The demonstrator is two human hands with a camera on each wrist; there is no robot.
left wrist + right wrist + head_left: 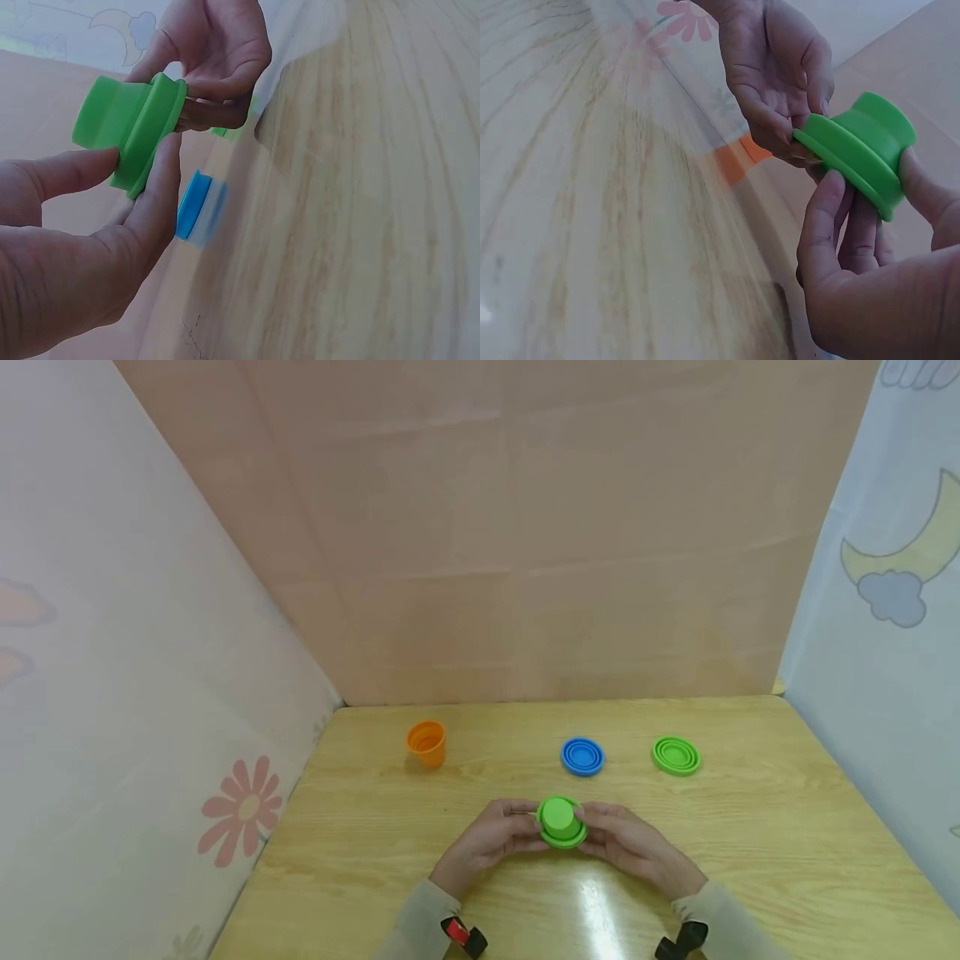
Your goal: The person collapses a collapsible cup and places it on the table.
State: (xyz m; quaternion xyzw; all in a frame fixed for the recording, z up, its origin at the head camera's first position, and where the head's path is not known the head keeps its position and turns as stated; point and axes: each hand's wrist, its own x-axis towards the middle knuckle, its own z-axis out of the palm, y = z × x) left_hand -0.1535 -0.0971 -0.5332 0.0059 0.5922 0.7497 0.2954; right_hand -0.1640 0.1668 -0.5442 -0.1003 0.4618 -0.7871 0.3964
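A green collapsible cup (561, 821) is held between both hands above the table's front half, its base turned up toward the head camera and partly pushed out from the rim. My left hand (504, 837) pinches its left side; in the left wrist view the thumb lies on the cup wall (120, 120) and the fingers on the rim side. From the right, my right hand (628, 842) pinches the opposite edge. In the right wrist view its thumb presses near the base of the cup (862, 142), with fingers under the rim.
Behind the hands, a blue collapsed cup (582, 757) and another green collapsed cup (677, 755) lie flat on the wooden table (337, 827). An orange cup (427, 744) stands expanded at the back left. Patterned sheets and a brown backdrop (525, 527) enclose the table.
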